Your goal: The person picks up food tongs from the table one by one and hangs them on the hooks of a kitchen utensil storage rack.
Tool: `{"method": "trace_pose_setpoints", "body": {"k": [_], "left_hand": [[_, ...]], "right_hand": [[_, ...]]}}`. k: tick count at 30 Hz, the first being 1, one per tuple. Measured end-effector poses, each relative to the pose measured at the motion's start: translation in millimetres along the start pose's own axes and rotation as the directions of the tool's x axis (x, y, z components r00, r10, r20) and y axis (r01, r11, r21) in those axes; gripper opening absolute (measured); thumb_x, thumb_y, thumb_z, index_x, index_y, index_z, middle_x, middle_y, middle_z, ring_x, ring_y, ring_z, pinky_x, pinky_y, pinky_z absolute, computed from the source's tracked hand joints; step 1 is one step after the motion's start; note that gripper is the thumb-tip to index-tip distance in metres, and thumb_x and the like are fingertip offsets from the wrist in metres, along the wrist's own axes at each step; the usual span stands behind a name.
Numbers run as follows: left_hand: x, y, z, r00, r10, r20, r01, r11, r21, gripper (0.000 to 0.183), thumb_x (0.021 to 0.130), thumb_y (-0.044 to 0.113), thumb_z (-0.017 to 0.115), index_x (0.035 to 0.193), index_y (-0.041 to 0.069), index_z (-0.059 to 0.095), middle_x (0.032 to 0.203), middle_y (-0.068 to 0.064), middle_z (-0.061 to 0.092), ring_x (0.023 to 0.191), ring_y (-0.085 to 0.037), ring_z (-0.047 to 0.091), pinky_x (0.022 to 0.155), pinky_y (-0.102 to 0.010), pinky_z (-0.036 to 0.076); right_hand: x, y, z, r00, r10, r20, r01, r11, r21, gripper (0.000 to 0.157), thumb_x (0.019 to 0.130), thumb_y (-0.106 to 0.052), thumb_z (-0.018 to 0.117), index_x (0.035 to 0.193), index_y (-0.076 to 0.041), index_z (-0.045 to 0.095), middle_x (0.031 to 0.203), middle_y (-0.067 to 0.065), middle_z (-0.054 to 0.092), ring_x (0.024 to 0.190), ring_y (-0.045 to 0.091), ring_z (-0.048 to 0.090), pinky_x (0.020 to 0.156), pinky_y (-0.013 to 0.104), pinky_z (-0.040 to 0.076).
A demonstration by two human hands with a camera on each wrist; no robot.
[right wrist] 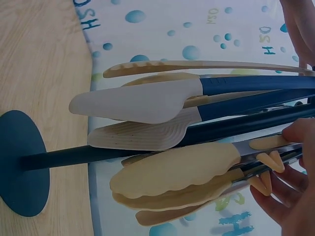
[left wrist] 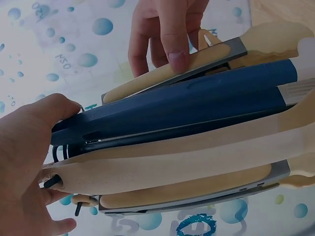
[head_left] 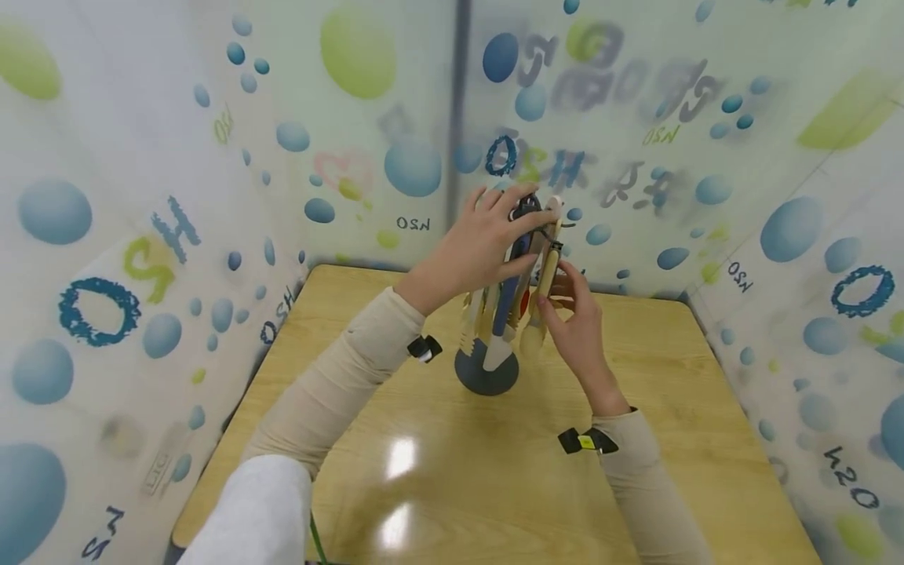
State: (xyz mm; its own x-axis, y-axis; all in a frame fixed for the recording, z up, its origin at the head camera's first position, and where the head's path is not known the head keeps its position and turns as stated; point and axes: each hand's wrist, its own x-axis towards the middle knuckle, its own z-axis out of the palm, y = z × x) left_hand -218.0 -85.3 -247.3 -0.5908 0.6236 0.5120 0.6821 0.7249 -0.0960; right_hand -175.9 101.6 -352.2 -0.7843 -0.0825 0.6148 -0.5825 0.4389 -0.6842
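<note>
A utensil stand with a round dark base has a dark pole, seen in the right wrist view, and kitchen tools hanging round its top. My left hand holds the top of the stand, its thumb beside the handle end of the blue tongs. These tongs have pale spatula-like heads. On the right side, my right hand pinches the handle of the beige tongs, thumb on one side and fingers on the other. Their scalloped heads point down. A wooden-handled utensil hangs nearer the left wrist camera.
The stand is on a light wooden table. Another pair of beige-handled tongs hangs on the stand's other side. Walls with printed blue and green bubbles enclose the table at the back and both sides.
</note>
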Motion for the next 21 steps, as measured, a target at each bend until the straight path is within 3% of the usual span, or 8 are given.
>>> {"method": "trace_pose_setpoints", "body": {"k": [7, 15, 21], "left_hand": [[0.0, -4.6, -4.1, 0.999, -0.048, -0.003, 0.048, 0.999, -0.015, 0.077, 0.088, 0.054, 0.056, 0.150, 0.023, 0.024, 0.150, -0.006, 0.036, 0.132, -0.028, 0.041, 0.114, -0.053, 0.024], [-8.2, -8.0, -3.1, 0.998, -0.058, 0.017, 0.059, 0.994, -0.088, 0.082, 0.087, 0.061, 0.051, 0.152, 0.022, 0.018, 0.150, -0.005, 0.036, 0.136, -0.025, 0.036, 0.115, -0.052, 0.022], [-11.0, -19.6, -15.1, 0.993, -0.063, -0.095, 0.046, 0.985, -0.166, 0.077, 0.089, 0.058, 0.051, 0.151, 0.022, 0.022, 0.152, -0.006, 0.034, 0.135, -0.028, 0.035, 0.115, -0.051, 0.020]], "right_hand": [[4.2, 4.5, 2.0, 0.999, 0.025, 0.023, -0.025, 1.000, -0.018, 0.053, 0.091, -0.009, 0.060, 0.140, -0.006, 0.040, 0.114, 0.023, 0.061, 0.098, 0.036, 0.063, 0.087, 0.052, 0.051], [-1.4, 39.4, 7.9, 0.998, 0.057, 0.033, -0.056, 0.998, -0.021, 0.059, 0.090, -0.017, 0.064, 0.142, -0.021, 0.039, 0.113, 0.015, 0.064, 0.099, 0.029, 0.064, 0.087, 0.047, 0.052], [5.2, 40.8, 5.6, 0.999, 0.038, 0.019, -0.038, 0.999, -0.031, 0.057, 0.091, -0.024, 0.062, 0.142, -0.027, 0.037, 0.112, 0.011, 0.064, 0.100, 0.026, 0.064, 0.088, 0.043, 0.052]]}}
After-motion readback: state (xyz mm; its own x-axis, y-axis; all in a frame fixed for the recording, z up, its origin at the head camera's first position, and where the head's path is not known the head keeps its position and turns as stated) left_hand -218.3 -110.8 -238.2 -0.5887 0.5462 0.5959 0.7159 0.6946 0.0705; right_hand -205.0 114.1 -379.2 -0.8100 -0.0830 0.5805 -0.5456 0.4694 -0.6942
